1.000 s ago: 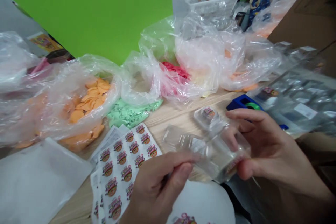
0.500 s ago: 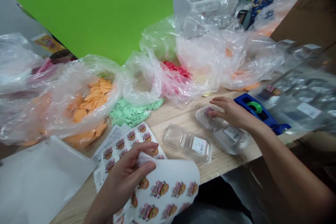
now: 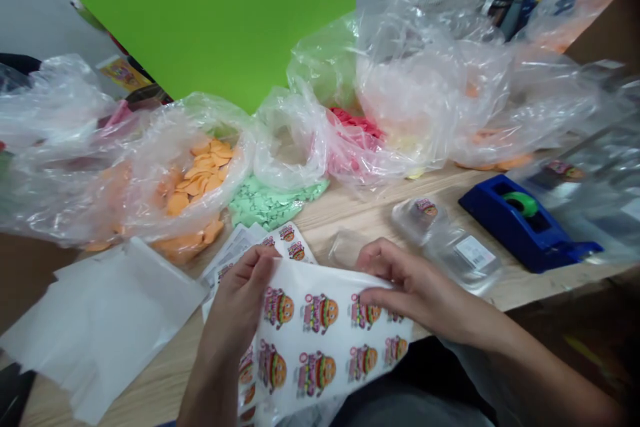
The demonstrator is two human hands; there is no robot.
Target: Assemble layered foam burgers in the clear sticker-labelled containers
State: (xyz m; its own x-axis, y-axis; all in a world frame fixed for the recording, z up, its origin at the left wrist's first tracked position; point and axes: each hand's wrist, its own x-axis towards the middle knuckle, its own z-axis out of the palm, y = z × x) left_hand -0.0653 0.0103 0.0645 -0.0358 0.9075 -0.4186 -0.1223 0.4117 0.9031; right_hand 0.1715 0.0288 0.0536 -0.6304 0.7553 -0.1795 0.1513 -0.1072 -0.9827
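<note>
My left hand pinches the upper left edge of a white sticker sheet, printed with rows of burger characters. At the sheet's upper right, my right hand has its thumb on a burger sticker and its bent fingers at the top edge. More sticker sheets lie under and behind it. A clear plastic clamshell box shows only in part behind the sheet. To its right sits another clear clamshell box, with a burger sticker on one half and a white barcode label on the other.
A blue tape dispenser stands right of the boxes, near stacked clear boxes. Plastic bags of orange pieces, green pieces and red pieces line the back. White backing paper lies at left.
My right hand has left the stickered clamshell box and come back to the sticker sheet. The sheet is now raised and held flatter between both hands. The view has shifted slightly.
</note>
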